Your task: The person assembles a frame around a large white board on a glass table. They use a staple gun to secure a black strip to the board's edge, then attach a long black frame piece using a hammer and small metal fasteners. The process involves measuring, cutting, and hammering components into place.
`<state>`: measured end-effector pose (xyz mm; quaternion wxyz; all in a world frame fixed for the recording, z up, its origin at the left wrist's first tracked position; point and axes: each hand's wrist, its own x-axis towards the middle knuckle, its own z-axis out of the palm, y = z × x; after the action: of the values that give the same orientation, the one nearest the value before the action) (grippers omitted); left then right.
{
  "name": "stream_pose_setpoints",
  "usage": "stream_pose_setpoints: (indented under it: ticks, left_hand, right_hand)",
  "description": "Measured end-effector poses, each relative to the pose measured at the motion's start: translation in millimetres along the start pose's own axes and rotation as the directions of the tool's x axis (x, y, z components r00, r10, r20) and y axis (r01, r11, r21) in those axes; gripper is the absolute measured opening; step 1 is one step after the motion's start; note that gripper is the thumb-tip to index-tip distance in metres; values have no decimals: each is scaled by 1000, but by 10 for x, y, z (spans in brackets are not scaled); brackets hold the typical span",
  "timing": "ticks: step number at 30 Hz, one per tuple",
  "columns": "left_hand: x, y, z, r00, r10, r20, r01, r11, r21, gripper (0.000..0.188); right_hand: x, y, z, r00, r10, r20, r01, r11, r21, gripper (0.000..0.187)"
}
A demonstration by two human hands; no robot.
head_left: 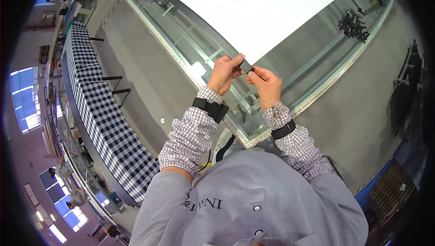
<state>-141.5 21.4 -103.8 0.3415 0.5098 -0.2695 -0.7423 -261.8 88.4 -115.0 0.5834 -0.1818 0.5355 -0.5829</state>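
A small dark grey, flat piece sits at the near corner of a large white panel. My left hand pinches its left side between thumb and fingers. With closed fingertips, my right hand grips the lower right end of the same piece. Whether the piece is fixed to the panel's corner or only held against it, I cannot tell. The panel lies on a glass-topped table, and both hands are above that table's near corner.
Pale strips with markings edge the glass table. A heap of black clip-like parts lies on its right side. To the left stands a long table with a checked cloth. Brown stacked material is at lower right; people are far left.
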Motion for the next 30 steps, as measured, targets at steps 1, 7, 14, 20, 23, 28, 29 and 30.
stream_pose_setpoints:
  ticks: [1,7,14,20,23,28,29,30]
  left_hand:
    - [-5,-7,-13,1000,-2,-9,2,1000,1,18]
    - [26,-41,-72,1000,-4,13,4,1000,-19,17]
    - [13,23,-3,1000,11,8,-11,1000,-23,23]
    - [65,-16,-90,999,-47,23,47,999,15,17]
    - [65,-23,-84,997,-58,52,60,998,-27,15]
    - [67,-46,-55,996,-64,66,66,997,-33,14]
    - [75,-47,-58,995,-64,82,67,997,-34,14]
    - [84,-45,-65,993,-64,97,67,997,-36,14]
  right_hand:
    - [-20,-1,28,1000,4,-18,-3,1000,10,21]
    - [-11,19,63,998,15,-54,-14,1000,15,16]
    - [21,7,48,999,-25,-33,26,998,54,12]
    - [-18,-29,23,999,26,-41,-28,999,-42,11]
    - [-59,10,91,993,4,-115,-4,1000,-4,14]
    - [-84,35,80,985,-43,-165,38,999,-33,19]
    - [-86,48,87,983,-58,-174,52,998,-39,19]
    - [-89,63,103,980,-74,-184,67,997,-45,19]
